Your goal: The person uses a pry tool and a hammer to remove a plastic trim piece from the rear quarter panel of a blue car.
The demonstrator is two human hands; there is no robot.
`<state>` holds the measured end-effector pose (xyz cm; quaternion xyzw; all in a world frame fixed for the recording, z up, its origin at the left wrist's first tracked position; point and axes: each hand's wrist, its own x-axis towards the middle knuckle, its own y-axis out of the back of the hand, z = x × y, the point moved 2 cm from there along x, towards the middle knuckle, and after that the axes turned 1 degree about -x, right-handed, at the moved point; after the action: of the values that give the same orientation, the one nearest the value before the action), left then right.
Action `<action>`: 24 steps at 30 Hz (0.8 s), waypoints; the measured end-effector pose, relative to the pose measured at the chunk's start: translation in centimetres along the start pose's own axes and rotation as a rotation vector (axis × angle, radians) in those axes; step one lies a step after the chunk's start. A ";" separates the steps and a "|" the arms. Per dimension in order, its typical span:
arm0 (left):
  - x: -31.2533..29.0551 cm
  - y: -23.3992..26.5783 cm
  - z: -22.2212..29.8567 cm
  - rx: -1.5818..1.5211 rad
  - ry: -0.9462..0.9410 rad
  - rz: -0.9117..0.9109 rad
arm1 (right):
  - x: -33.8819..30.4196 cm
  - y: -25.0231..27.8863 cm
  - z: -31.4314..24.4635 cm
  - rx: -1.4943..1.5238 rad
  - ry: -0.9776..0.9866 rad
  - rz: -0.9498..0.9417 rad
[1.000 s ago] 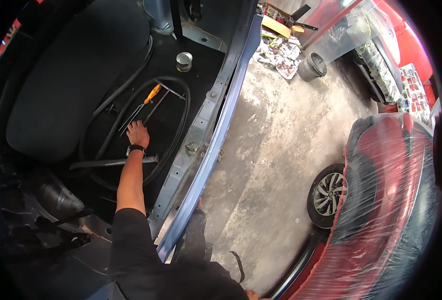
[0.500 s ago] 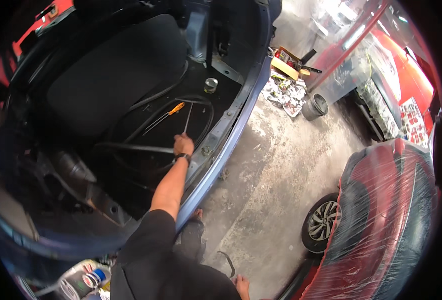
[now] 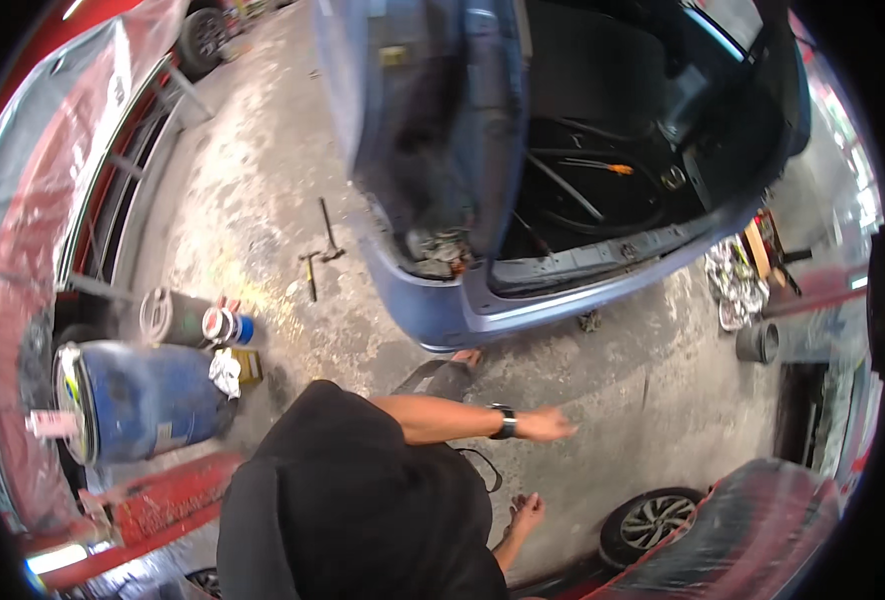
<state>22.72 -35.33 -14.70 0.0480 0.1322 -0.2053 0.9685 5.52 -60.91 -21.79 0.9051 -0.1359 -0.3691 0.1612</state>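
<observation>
My left hand [image 3: 548,425], with a dark watch at its wrist, reaches out over the concrete floor, outside the blue car's open trunk [image 3: 603,255]. Motion smears its fingers, and I see nothing clear in them. Lower down, my right hand [image 3: 528,512] is near my body with its fingers curled; what it holds, if anything, is too small to make out. A thin black strip [image 3: 485,462] curves close to it. Inside the trunk lie an orange-handled screwdriver [image 3: 618,168], a grey bar [image 3: 568,188] and a round tin [image 3: 673,178].
Two hammers [image 3: 329,240] lie on the floor left of the car. A blue drum [image 3: 153,405] and several tubs stand at the left. Right, a dark bucket [image 3: 758,342] stands near crumpled paper [image 3: 735,285]. A plastic-covered red car [image 3: 753,540] is at the lower right.
My left hand has come out of the trunk, where it held a thin rod. The view has swung left, bringing the hammers and drum into sight. My right hand shows more fully.
</observation>
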 end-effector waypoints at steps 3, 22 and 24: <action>-9.5 3.2 -2.3 0.387 -0.107 -0.258 | -1.4 1.7 -0.8 -0.193 0.240 0.017; -52.0 29.9 -10.3 0.437 0.367 -0.012 | -24.0 -34.1 -6.6 -0.661 0.430 -0.925; -55.0 33.5 -10.5 0.465 0.310 0.037 | -27.4 -37.1 -7.8 -0.519 0.297 -1.010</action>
<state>-14.49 17.91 -8.29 0.3023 0.2271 -0.2027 0.9033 -3.17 -15.62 -13.93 0.8308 0.4309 -0.2908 0.1988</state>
